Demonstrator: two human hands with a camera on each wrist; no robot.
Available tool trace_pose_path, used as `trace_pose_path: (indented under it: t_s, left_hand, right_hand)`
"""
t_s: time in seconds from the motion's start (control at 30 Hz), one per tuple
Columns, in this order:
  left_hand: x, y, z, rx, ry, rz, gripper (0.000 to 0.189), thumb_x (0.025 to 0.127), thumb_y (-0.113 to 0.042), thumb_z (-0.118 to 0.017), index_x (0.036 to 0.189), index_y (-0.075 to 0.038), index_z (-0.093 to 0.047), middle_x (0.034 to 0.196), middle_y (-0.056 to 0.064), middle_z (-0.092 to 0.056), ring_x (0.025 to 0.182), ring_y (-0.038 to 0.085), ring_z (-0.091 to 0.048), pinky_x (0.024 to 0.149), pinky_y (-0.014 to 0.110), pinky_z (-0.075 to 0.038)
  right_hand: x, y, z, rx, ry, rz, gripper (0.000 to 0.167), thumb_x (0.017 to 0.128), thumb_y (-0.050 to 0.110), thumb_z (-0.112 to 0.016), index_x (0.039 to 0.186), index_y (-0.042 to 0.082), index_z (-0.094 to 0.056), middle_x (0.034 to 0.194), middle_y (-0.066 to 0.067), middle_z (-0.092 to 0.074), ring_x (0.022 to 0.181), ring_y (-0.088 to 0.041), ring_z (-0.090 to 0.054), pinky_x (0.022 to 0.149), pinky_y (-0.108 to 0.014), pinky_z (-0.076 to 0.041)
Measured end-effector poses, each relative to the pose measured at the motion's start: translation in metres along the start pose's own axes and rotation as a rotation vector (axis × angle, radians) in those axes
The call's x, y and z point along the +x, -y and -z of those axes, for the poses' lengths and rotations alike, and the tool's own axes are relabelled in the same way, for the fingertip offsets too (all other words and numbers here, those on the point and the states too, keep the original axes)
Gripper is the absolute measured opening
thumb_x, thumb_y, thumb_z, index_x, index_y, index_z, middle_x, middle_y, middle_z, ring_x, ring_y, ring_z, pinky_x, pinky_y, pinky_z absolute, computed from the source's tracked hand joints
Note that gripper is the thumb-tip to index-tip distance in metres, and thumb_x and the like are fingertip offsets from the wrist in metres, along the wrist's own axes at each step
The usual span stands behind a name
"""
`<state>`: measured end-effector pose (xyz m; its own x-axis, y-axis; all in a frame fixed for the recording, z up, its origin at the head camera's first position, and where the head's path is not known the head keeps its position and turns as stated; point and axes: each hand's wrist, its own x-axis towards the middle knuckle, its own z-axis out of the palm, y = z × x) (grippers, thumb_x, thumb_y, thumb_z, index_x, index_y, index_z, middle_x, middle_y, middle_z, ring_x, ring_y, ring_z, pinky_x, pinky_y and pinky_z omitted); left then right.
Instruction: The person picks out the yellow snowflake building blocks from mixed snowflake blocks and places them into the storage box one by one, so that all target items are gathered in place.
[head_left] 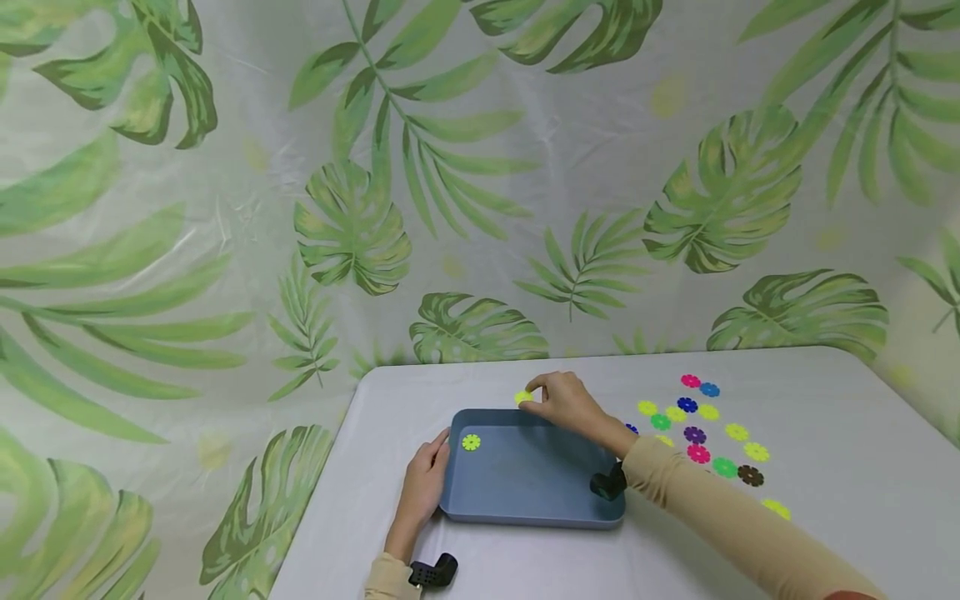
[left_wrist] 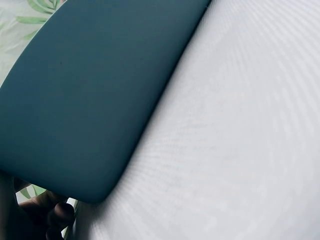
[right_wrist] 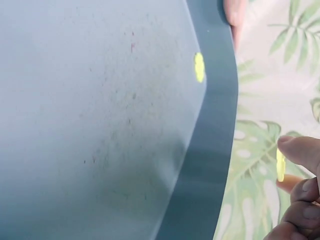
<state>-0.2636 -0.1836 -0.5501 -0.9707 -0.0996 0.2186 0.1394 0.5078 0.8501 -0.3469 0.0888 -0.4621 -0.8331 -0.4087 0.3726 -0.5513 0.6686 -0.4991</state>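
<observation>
A grey-blue rectangular tray [head_left: 525,483] lies on the white-covered table, with one yellow-green flower-shaped disc [head_left: 471,442] inside near its far left corner. My left hand [head_left: 423,477] holds the tray by its left side, fingers at the outer wall; in the left wrist view part of that hand [left_wrist: 42,212] shows dimly behind the tray's corner. Above the far rim, my right hand [head_left: 566,404] pinches a second yellow-green flower-shaped disc [head_left: 523,398] between thumb and finger. Seen from the right wrist, this disc [right_wrist: 281,165] stands edge-on, outside the tray wall.
Several notched discs lie scattered on the table right of the tray, among them a purple one [head_left: 695,435], a brown one [head_left: 751,476] and a blue one [head_left: 709,389]. A leaf-patterned sheet [head_left: 480,208] hangs behind the table's far edge.
</observation>
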Motion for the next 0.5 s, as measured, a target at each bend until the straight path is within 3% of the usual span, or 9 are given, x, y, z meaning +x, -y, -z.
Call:
trace_pose_path:
  t_s: [0.5]
  left_hand:
    - [-0.001,0.000,0.000,0.003,-0.006,-0.004,0.041,0.108,-0.026,-0.049,0.144,-0.006,-0.057,0.093,0.003,-0.060,0.076,0.016,-0.046,0.073,0.032,-0.039]
  right_hand:
    - [0.003,0.017,-0.017,-0.006,0.077,-0.018,0.030,0.085,0.025,-0.084,0.105,0.004,-0.078,0.060,0.008,-0.054,0.050,-0.008,-0.046,0.049,-0.025,-0.037]
